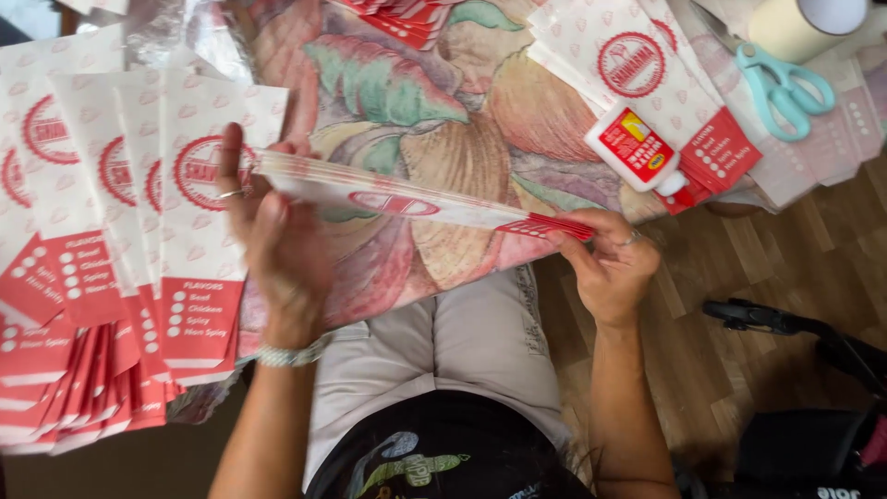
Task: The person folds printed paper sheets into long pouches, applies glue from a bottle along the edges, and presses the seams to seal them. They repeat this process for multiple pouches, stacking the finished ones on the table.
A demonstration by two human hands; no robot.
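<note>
Both hands, left hand point(268, 242) and right hand point(610, 263), grasp a paper-bag stack point(416, 199) at its ends, long axis left-to-right, red end rightward; beneath it floral cloth point(434, 111), beyond that wooden floor point(739, 305).

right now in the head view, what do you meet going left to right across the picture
fanned paper bags → left hand → stack of paper bags held flat → right hand → glue bottle → teal scissors
</note>
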